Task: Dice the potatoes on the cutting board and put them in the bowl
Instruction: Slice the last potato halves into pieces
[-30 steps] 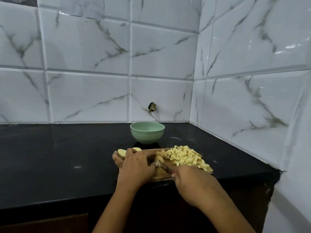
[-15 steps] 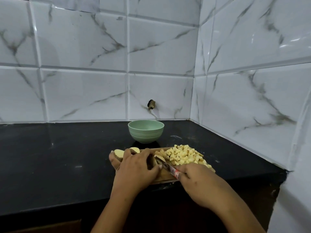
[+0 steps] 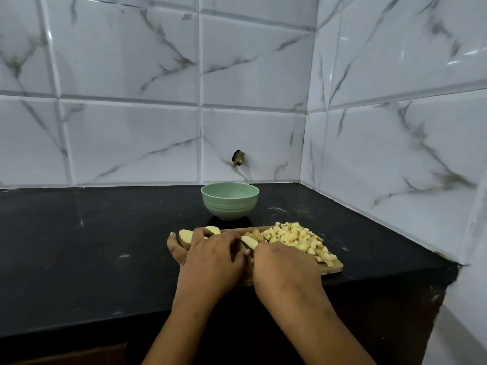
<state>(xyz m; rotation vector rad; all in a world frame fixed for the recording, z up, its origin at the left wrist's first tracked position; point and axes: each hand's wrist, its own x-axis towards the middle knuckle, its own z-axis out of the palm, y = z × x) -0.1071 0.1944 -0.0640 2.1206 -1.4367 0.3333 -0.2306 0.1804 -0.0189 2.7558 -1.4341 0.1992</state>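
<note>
A rectangular wooden cutting board (image 3: 335, 266) lies on the black stone counter (image 3: 92, 246) in the lower middle of the frame, its near edge close to the counter's front lip. A heap of small yellow diced potato cubes (image 3: 297, 237) covers the board's right half and trails down towards its lower right corner.

The left hand (image 3: 210, 255) rests over the board's left part. Its fingers are arched downward and pin a pale potato piece (image 3: 249, 242) at the board's middle, while the little finger is splayed out to the left. Two cut potato slices (image 3: 185, 235) sit at the board's upper left, just beyond that hand's knuckles.

The right hand (image 3: 284, 267) is just beside the left, nearly touching it. It is curled tight round a knife (image 3: 253, 255), of which only a red speck of handle shows between the two hands; the blade cannot be made out.

A round pale green bowl (image 3: 230, 200) stands upright on the counter just above the board in the frame, apart from it, and no potato is seen in it. White marble-patterned wall tiles (image 3: 131, 140) fill the upper frame.
</note>
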